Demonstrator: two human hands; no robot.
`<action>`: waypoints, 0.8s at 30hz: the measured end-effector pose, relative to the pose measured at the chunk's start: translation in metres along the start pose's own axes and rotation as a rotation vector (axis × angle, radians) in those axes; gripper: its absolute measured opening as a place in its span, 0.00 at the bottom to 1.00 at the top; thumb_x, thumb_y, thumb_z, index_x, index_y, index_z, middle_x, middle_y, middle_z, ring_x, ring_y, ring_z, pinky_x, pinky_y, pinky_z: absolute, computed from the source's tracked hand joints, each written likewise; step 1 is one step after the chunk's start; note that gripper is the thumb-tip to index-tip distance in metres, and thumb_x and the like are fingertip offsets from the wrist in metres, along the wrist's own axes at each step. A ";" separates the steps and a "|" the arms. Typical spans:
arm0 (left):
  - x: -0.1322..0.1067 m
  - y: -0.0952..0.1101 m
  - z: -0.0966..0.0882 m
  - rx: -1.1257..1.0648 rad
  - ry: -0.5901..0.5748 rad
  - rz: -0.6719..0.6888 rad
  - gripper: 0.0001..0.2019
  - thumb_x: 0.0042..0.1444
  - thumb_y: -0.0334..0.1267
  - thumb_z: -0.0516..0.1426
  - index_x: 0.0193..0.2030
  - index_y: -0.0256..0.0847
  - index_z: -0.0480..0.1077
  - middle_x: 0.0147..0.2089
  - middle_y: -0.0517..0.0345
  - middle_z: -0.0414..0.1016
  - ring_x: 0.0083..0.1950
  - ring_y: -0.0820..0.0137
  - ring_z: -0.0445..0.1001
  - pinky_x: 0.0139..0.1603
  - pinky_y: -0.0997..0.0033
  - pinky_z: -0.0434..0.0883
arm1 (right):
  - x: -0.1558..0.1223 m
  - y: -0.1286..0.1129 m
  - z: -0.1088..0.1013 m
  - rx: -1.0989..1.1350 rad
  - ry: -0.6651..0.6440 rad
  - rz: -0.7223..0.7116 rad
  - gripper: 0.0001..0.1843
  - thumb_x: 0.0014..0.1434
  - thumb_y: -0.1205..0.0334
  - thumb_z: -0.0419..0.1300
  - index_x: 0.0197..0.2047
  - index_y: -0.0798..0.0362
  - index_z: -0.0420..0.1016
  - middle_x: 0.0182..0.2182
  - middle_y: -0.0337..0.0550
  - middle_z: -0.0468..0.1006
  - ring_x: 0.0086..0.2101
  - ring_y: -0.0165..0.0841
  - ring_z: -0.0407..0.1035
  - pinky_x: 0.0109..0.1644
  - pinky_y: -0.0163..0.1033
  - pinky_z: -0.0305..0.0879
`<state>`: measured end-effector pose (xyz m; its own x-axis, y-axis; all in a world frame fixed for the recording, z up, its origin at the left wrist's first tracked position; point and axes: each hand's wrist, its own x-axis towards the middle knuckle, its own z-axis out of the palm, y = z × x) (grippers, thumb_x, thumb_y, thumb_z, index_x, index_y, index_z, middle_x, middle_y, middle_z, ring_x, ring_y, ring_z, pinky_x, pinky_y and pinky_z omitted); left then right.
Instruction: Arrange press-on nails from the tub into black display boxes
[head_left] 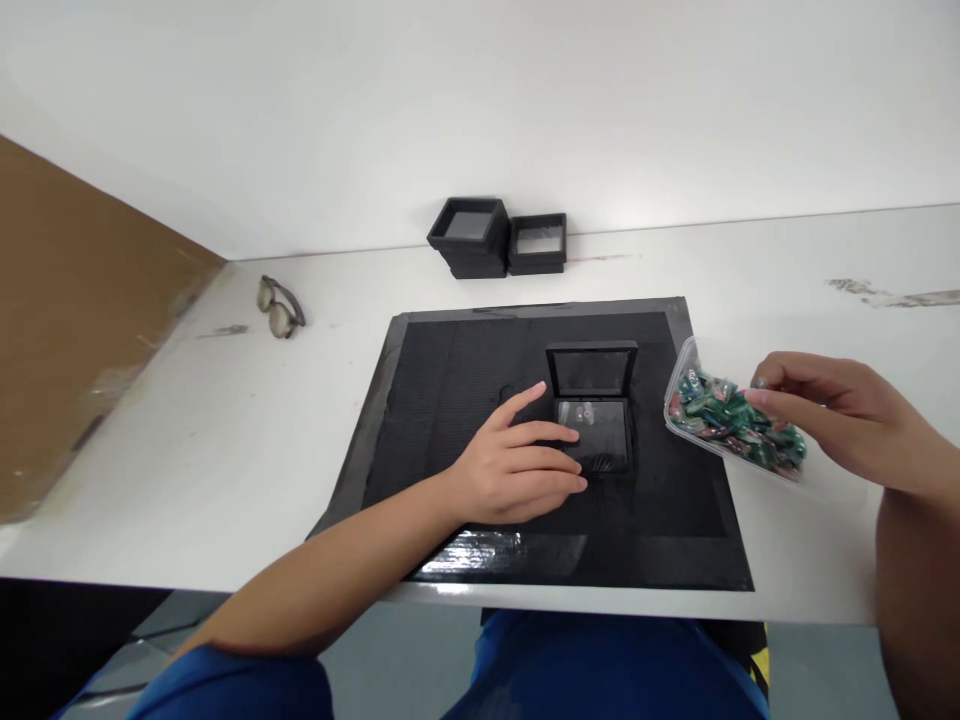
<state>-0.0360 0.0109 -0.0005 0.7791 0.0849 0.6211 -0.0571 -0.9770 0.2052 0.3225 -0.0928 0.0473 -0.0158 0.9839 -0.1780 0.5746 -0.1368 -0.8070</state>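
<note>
A small black hinged display frame with clear film lies opened on the black mat, its lid standing up at the back. A few small pale and reddish bits show on the film of its lower half. My left hand is open, fingers spread, with the fingertips on the left side of that lower half. To the right, a clear plastic tub holds many small shiny green, blue and reddish pieces. Over its right side, my right hand has thumb and forefinger pinched together; what lies between them is hard to make out.
The black mat is taped to the white table. At the back stand a taller stack of black frames and a shorter stack against the white wall. Eyeglasses lie at the left, near a brown board.
</note>
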 end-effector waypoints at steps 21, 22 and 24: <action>0.007 0.002 -0.001 0.008 0.021 -0.012 0.06 0.56 0.39 0.67 0.39 0.46 0.77 0.35 0.72 0.84 0.48 0.70 0.84 0.80 0.49 0.56 | 0.002 -0.008 0.001 0.061 0.136 -0.029 0.19 0.69 0.46 0.56 0.30 0.48 0.69 0.23 0.38 0.67 0.29 0.32 0.61 0.38 0.45 0.58; 0.007 0.002 -0.001 0.003 0.022 -0.010 0.06 0.55 0.39 0.68 0.39 0.45 0.77 0.35 0.72 0.84 0.48 0.70 0.84 0.80 0.49 0.56 | 0.002 -0.008 0.001 0.070 0.138 -0.037 0.19 0.69 0.47 0.55 0.30 0.48 0.69 0.23 0.38 0.67 0.28 0.32 0.61 0.38 0.45 0.58; 0.006 0.001 -0.001 -0.004 0.023 -0.007 0.06 0.55 0.38 0.68 0.38 0.44 0.77 0.35 0.71 0.84 0.48 0.70 0.84 0.80 0.49 0.55 | 0.002 -0.008 0.002 0.072 0.149 -0.056 0.20 0.70 0.47 0.55 0.29 0.48 0.69 0.23 0.37 0.67 0.28 0.31 0.61 0.38 0.45 0.58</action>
<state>-0.0317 0.0102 0.0046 0.7650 0.0963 0.6367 -0.0543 -0.9756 0.2127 0.3162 -0.0897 0.0524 0.0783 0.9956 -0.0509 0.5156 -0.0841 -0.8527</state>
